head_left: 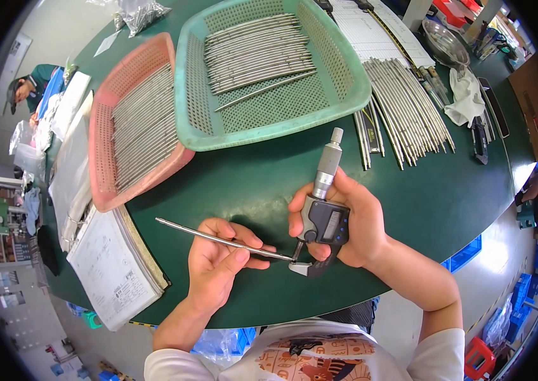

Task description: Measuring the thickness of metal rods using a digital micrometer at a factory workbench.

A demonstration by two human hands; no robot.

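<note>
- The left hand (212,274) pinches a slender metal rod (186,229) between thumb and fingers.
- The right hand (364,223) grips a digital micrometer (331,221) (thimble upward, display facing the wearer); the rod's right end sits at its measuring gap.
- Beyond, a green basket (275,131) and a pink basket (101,159) hold similar rods.
- Leftward lies an open binder (107,270); rightward, loose rods (405,111).
</note>
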